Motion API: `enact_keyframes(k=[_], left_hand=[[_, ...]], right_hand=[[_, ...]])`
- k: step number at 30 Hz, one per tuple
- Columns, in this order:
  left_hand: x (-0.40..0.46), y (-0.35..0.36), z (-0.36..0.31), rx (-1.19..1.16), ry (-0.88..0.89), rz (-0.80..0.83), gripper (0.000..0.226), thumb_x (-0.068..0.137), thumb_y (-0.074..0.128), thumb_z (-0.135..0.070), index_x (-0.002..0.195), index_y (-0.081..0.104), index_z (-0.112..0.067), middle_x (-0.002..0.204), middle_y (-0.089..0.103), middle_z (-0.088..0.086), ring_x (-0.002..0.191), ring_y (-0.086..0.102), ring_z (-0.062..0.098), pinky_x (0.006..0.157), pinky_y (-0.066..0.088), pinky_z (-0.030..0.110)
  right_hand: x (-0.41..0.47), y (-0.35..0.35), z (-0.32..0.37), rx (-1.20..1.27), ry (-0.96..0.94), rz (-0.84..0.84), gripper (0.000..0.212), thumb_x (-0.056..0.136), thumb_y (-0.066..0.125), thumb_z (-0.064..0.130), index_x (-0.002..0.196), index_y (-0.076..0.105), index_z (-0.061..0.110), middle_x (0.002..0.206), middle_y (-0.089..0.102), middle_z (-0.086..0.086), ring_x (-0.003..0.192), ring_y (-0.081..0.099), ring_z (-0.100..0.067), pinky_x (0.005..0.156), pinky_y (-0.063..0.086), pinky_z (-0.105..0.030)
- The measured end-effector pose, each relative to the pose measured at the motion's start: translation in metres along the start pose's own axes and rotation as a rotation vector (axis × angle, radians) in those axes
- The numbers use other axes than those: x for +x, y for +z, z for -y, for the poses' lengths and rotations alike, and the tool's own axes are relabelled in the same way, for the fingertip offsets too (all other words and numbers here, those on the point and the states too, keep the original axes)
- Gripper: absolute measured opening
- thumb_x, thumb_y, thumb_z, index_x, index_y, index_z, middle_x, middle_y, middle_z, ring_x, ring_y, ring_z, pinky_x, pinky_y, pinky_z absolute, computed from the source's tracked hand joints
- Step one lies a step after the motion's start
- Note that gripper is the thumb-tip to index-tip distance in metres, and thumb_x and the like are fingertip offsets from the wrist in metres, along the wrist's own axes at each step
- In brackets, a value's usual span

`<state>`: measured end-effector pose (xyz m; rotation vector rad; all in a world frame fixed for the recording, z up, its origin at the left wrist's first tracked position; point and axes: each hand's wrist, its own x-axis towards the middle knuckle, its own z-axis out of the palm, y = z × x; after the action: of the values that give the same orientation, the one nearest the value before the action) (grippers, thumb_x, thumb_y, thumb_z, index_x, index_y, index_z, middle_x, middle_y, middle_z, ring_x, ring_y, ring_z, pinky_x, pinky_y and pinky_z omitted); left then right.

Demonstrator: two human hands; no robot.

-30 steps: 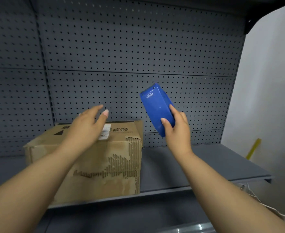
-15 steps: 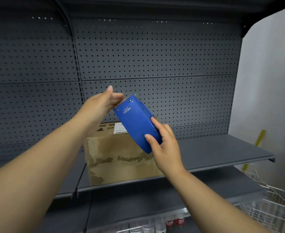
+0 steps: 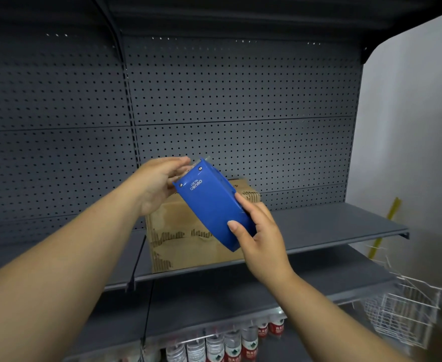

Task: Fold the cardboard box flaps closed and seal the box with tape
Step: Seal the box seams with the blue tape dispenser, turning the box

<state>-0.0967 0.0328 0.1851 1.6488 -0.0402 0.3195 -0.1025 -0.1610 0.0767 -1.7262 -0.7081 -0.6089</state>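
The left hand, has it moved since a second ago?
Yes. The left hand has left the cardboard box top and come up to the head of the blue tape dispenser held in the right hand.

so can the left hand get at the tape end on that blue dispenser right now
Probably yes. The left hand is already at the top end of the blue tape dispenser, which the right hand holds tilted toward it. Nothing sits between them, though the tape end itself is hard to see.
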Motion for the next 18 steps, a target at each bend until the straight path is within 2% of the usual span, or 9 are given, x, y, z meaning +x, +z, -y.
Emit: enact_keyframes(k=[3,6,8,12,15,18], left_hand=[[0.004,0.006,0.001,0.08,-0.027,-0.028,0.022,0.092,0.056,-0.012,0.112,0.062,-0.009,0.106,0.068,0.007,0.088,0.06,0.017,0.085,0.051,0.03],[0.009,0.02,0.002,0.095,-0.018,-0.073,0.008,0.09,0.058,-0.01,0.093,0.065,-0.011,0.086,0.067,0.004,0.072,0.058,0.014,0.07,0.05,0.026],[0.014,0.03,0.004,0.102,0.005,-0.094,0.007,0.088,0.061,-0.014,0.085,0.066,-0.01,0.078,0.064,0.004,0.065,0.054,0.014,0.065,0.048,0.025],[0.03,0.051,0.007,0.191,0.101,-0.101,0.01,0.087,0.063,-0.017,0.079,0.065,-0.011,0.074,0.065,0.003,0.061,0.058,0.01,0.067,0.046,0.023],[0.04,0.072,0.009,0.266,0.164,-0.061,0.013,0.089,0.06,-0.017,0.078,0.064,-0.012,0.073,0.065,0.001,0.062,0.06,0.007,0.072,0.048,0.021],[0.049,0.086,0.011,0.306,0.132,0.014,0.011,0.088,0.061,-0.017,0.079,0.065,-0.012,0.072,0.064,0.0,0.059,0.059,0.003,0.072,0.045,0.019]], right_hand=[[-0.003,-0.009,0.002,-0.005,0.003,0.009,0.05,0.087,0.057,0.023,0.136,0.047,0.018,0.103,0.047,0.023,0.101,0.045,0.015,0.087,0.034,-0.001],[-0.005,-0.019,0.0,-0.01,0.012,0.021,0.053,0.084,0.054,0.028,0.135,0.047,0.019,0.103,0.048,0.023,0.102,0.045,0.016,0.088,0.034,0.0],[-0.005,-0.027,-0.004,-0.012,0.023,0.02,0.052,0.084,0.054,0.027,0.135,0.047,0.019,0.103,0.048,0.022,0.101,0.046,0.017,0.087,0.033,0.001],[-0.005,-0.044,-0.018,-0.001,0.064,-0.009,0.048,0.084,0.056,0.024,0.132,0.05,0.019,0.104,0.05,0.019,0.1,0.049,0.013,0.086,0.035,-0.001],[-0.002,-0.058,-0.032,0.028,0.115,-0.034,0.043,0.089,0.06,0.013,0.13,0.051,0.022,0.104,0.052,0.015,0.099,0.051,0.01,0.083,0.037,-0.001],[-0.002,-0.069,-0.044,0.044,0.158,-0.049,0.042,0.089,0.06,0.012,0.128,0.051,0.026,0.107,0.053,0.015,0.103,0.052,0.008,0.082,0.039,-0.001]])
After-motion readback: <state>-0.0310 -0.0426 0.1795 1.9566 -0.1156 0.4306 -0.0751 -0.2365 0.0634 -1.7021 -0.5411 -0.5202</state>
